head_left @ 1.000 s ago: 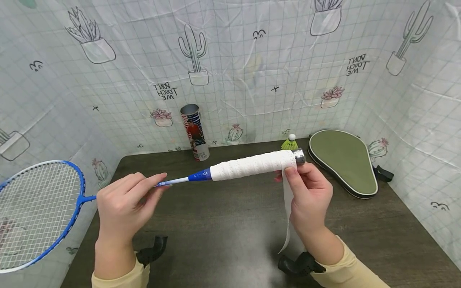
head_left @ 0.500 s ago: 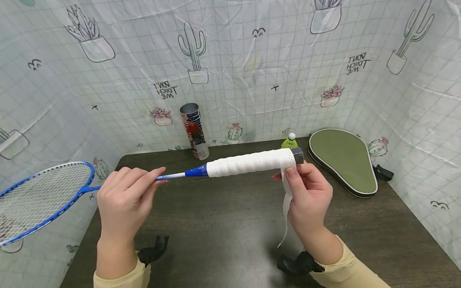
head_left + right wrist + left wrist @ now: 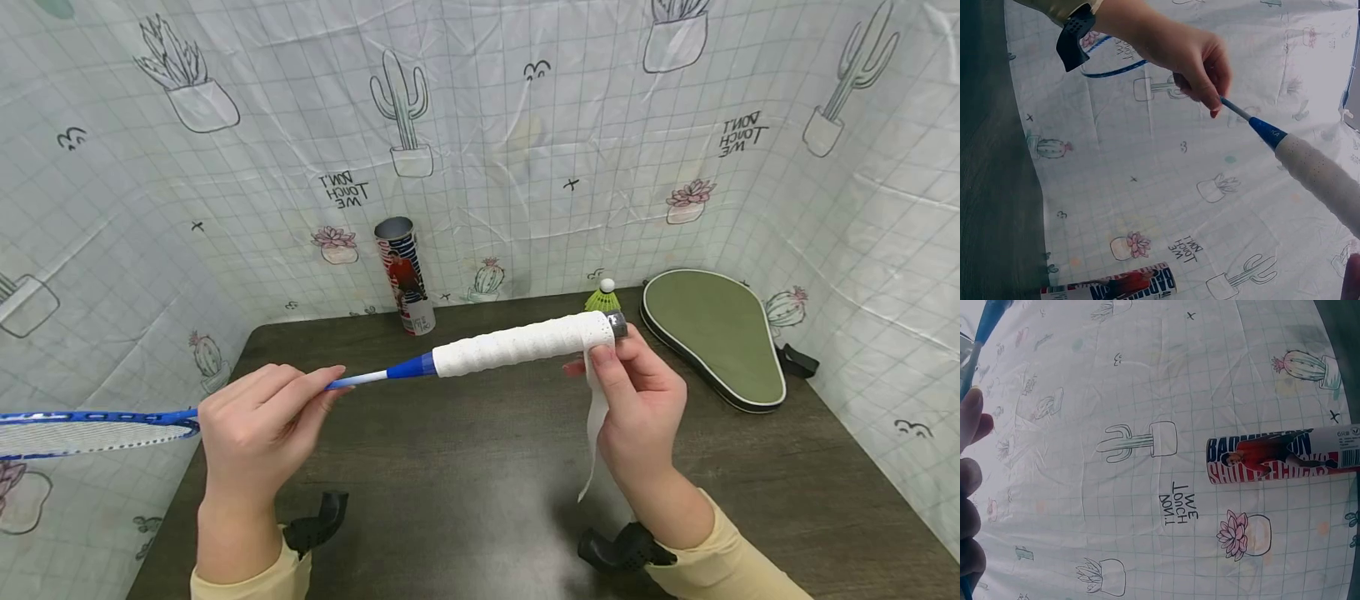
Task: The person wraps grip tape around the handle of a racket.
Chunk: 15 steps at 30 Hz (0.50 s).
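Note:
A blue and white badminton racket (image 3: 411,367) is held above the table, its handle wrapped in white grip tape (image 3: 517,344). My left hand (image 3: 258,433) pinches the shaft between thumb and fingers, and the racket head (image 3: 90,433) extends left, seen nearly edge-on. At the butt end my right hand (image 3: 637,392) pinches the tape, whose loose tail (image 3: 592,442) dangles below. A dark stretch of the handle's end (image 3: 617,323) shows past the wrap. In the right wrist view the wrapped handle (image 3: 1322,178) runs toward the lower right, the left hand (image 3: 1188,62) on the shaft.
A shuttlecock tube (image 3: 405,275) stands at the back of the dark table (image 3: 465,483). A yellow shuttlecock (image 3: 603,296) rests behind the handle. On the right lies a green paddle-shaped case (image 3: 712,333). Patterned cloth (image 3: 495,150) surrounds the table on the back and sides.
The racket has turned about its shaft, its head going from face-visible to nearly edge-on. Both hands stay in about the same place, the right one still pinching the tape.

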Available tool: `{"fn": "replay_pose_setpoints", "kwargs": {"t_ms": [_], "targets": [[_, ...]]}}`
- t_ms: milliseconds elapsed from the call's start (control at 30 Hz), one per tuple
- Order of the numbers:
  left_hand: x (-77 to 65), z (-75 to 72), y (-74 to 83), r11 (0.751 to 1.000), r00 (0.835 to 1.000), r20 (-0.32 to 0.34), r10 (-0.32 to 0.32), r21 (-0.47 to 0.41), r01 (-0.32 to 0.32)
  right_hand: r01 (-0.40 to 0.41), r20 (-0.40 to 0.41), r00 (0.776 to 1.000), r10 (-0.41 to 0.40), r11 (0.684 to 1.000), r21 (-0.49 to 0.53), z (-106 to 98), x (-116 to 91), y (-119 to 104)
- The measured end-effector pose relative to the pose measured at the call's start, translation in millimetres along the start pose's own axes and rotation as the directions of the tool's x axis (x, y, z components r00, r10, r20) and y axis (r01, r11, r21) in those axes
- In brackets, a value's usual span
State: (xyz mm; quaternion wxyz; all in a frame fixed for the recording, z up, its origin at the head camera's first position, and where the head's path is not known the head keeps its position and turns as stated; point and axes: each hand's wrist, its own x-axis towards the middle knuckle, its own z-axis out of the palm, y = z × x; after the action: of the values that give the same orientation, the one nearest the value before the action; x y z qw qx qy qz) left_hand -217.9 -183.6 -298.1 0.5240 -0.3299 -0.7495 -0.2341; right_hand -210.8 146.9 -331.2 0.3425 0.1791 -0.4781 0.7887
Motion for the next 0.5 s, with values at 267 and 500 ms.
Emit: {"fn": "replay_pose_setpoints", "kwargs": {"t_ms": [267,500], "targets": [[0.8,2.0,0.4,0.997,0.998,0.026,-0.054,0.065,0.052,0.033,-0.035,0.999,-0.031,0.999,0.034,0.8,0.2,0.8],[1.0,2.0,1.1,0.998,0.998,0.026,-0.053,0.025,0.053,0.033,-0.046,0.999,-0.03,0.997,0.065,1.8,0.8,1.4]]}}
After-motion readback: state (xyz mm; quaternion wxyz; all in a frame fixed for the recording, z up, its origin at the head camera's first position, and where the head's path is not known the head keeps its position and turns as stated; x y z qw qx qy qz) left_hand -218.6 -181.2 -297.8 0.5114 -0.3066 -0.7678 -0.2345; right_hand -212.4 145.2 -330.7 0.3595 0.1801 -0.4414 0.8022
